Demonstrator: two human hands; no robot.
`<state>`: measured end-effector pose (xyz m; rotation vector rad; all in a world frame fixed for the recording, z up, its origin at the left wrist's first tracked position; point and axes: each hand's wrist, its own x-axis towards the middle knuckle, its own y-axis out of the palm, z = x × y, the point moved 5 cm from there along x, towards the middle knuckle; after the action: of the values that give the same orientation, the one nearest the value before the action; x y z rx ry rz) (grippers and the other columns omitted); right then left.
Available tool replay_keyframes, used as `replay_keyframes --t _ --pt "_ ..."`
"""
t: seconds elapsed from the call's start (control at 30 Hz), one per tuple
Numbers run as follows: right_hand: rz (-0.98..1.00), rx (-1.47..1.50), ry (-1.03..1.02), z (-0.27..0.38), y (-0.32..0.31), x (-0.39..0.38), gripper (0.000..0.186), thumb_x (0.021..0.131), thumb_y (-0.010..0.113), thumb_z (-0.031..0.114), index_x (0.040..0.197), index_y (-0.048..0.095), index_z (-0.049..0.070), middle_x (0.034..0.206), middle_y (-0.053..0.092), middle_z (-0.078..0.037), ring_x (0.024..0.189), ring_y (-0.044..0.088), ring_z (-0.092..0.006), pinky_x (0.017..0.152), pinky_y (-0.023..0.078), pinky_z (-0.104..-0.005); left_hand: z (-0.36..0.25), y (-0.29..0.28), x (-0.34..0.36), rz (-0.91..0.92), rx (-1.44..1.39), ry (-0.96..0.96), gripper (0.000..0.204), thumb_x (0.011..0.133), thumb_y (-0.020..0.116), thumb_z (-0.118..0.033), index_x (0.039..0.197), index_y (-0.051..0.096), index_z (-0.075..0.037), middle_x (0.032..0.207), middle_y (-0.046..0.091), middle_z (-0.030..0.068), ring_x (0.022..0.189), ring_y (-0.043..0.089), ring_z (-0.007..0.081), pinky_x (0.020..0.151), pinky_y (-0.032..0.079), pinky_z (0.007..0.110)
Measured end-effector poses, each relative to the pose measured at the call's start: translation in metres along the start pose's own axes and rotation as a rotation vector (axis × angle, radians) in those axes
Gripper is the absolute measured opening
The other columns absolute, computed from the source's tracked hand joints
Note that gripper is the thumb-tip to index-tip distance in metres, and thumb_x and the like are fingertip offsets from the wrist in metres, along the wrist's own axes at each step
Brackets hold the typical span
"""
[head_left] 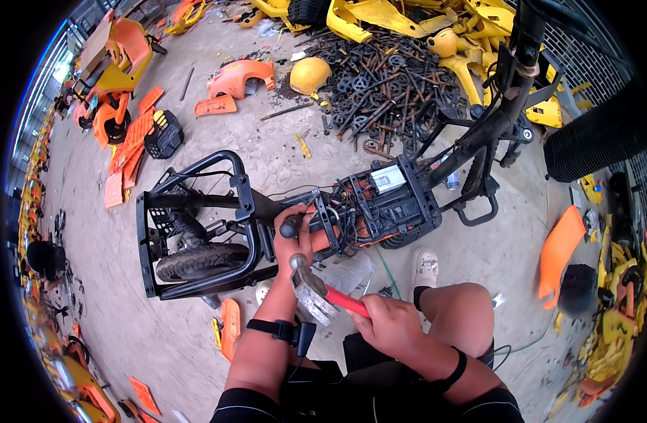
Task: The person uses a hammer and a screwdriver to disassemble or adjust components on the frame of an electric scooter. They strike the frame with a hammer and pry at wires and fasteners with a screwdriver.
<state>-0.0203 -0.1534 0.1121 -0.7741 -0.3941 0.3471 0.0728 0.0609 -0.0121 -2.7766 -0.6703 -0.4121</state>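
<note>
My left hand is closed around a black-handled tool, its rounded butt facing up and its far end unclear among the parts. That hand rests over the middle of a stripped black scooter frame, beside exposed wiring. My right hand grips the red handle of a claw hammer. The worn metal head is raised in front of my left wrist, apart from the black handle butt. A silver box sits on the frame to the right, and a tyre shows at its left end.
Beyond the frame lies a heap of rusty metal parts, with yellow panels behind. Orange panels and a black crate lie at left. A curved orange panel and black stacked round items are at right.
</note>
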Motion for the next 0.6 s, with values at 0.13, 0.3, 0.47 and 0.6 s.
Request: replay_keyframes --t 0.13,0.3,0.47,0.6 --pt "-0.004 -0.002 -0.010 -0.001 0.000 0.001 0.023 0.086 0.079 0.022 0.090 0.063 0.006 0.065 0.064 -0.010 0.054 0.064 -0.0290 0.049 0.050 -0.0387 0.005 0.002 0.000 -0.002 -0.042 -0.040 0.025 0.101 0.066 -0.013 0.121 0.056 -0.004 0.121 0.068 0.0156 0.118 0.066 0.0268 0.103 0.049 0.037" --pt "0.007 -0.005 0.013 -0.005 0.001 0.000 0.024 0.088 0.078 0.023 0.089 0.062 0.006 0.065 0.063 -0.010 0.053 0.063 -0.0292 0.048 0.050 -0.0386 0.005 0.004 0.000 -0.015 -0.043 -0.040 0.025 0.100 0.067 -0.015 0.120 0.057 -0.005 0.120 0.068 0.0150 0.116 0.066 0.0268 0.102 0.050 0.036" --pt "0.006 -0.040 0.048 -0.010 0.003 0.001 0.025 0.089 0.078 0.024 0.090 0.062 0.005 0.066 0.063 -0.011 0.053 0.063 -0.0297 0.049 0.049 -0.0383 0.011 0.001 0.001 -0.004 0.032 -0.031 0.024 0.099 0.068 -0.015 0.119 0.058 -0.007 0.119 0.068 0.0128 0.113 0.068 0.0260 0.099 0.051 0.035" --pt "0.008 -0.056 0.044 -0.003 0.000 0.011 0.026 0.087 0.079 0.023 0.091 0.061 0.005 0.067 0.064 -0.012 0.055 0.063 -0.0309 0.050 0.050 -0.0389 0.023 0.003 -0.003 -0.021 -0.064 -0.074 0.023 0.099 0.068 -0.016 0.118 0.058 -0.008 0.117 0.069 0.0120 0.108 0.069 0.0266 0.096 0.052 0.035"
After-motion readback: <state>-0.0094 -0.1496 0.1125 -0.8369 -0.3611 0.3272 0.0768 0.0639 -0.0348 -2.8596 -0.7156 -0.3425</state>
